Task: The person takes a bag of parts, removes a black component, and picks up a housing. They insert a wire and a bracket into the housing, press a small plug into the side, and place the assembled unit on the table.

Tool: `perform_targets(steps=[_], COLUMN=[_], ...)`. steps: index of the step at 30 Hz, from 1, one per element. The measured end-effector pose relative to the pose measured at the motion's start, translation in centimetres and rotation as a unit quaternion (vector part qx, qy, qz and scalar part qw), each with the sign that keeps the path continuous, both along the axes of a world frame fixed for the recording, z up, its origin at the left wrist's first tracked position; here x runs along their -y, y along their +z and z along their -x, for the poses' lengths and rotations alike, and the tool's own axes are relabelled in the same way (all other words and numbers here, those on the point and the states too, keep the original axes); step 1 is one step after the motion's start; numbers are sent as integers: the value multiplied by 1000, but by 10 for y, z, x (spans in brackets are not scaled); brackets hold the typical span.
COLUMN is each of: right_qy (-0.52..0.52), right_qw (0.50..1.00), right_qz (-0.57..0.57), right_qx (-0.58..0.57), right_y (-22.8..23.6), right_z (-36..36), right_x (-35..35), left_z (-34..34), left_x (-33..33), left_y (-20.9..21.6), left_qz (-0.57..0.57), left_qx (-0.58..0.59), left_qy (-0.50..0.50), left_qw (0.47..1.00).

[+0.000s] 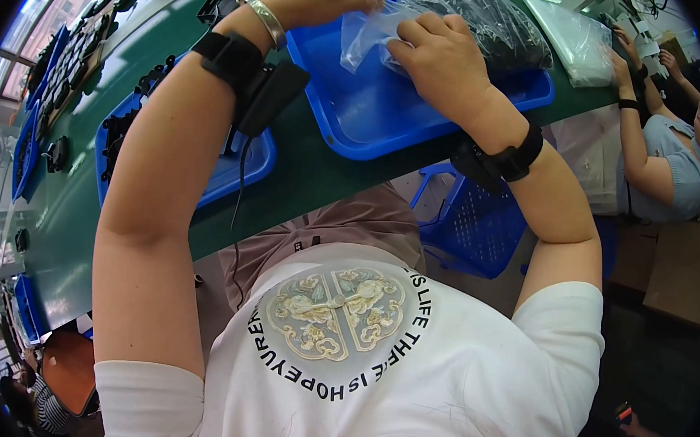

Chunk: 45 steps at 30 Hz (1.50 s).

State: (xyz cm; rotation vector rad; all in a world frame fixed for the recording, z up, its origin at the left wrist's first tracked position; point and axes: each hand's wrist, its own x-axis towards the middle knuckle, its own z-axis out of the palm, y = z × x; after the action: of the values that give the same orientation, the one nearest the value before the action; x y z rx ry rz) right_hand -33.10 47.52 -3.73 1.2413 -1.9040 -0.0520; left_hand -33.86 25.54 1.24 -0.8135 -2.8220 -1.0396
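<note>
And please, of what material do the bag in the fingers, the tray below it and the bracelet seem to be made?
Bag: likely thin, clear plastic film; blue shows through its creases. Tray: probably moulded plastic, smooth and slightly glossy, with rounded corners. Bracelet: looks like polished metal, from its bright shine; coated plastic is possible.

You wear a short-sleeved white cotton-looking T-shirt [468, 387], its wide sleeves [147, 400] ending above the elbows. Chest: a four-lobed ornamental emblem [308, 316] in cream, gold and pale grey, split by light crossing bands, with an arc of black capital lettering [411, 337] around it. Below the hem, you have a gathered mauve-brown lower garment [371, 216]. Left wrist: a silver-coloured metal bangle [266, 21], then a broad black strap [229, 56] with a blocky black module [272, 99]; a thin black cable [242, 180] trails from it. Right wrist: a matching black band [524, 153] and dark module [477, 165].
</note>
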Motion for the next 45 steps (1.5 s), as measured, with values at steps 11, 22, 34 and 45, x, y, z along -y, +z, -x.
perform_targets(steps=[11,22,34,45], right_qy=[167,1,19,64], right_qw=[966,946,810,827], right_qz=[-113,100,254,108], right_qx=[161,307,528,548], right_y=[15,41,7,21], right_z=[-7,-20,43,6], right_x=[-42,-9,-40,-41], left_z=[17,-41,-44,-47], left_x=[0,-25,-15,-43], left_y=[-27,-35,-41,-32], left_qz=[224,93,309,307], left_qx=[-354,-201,-375,-222], left_qy=[22,147,-69,92], left_qw=[908,964,871,921])
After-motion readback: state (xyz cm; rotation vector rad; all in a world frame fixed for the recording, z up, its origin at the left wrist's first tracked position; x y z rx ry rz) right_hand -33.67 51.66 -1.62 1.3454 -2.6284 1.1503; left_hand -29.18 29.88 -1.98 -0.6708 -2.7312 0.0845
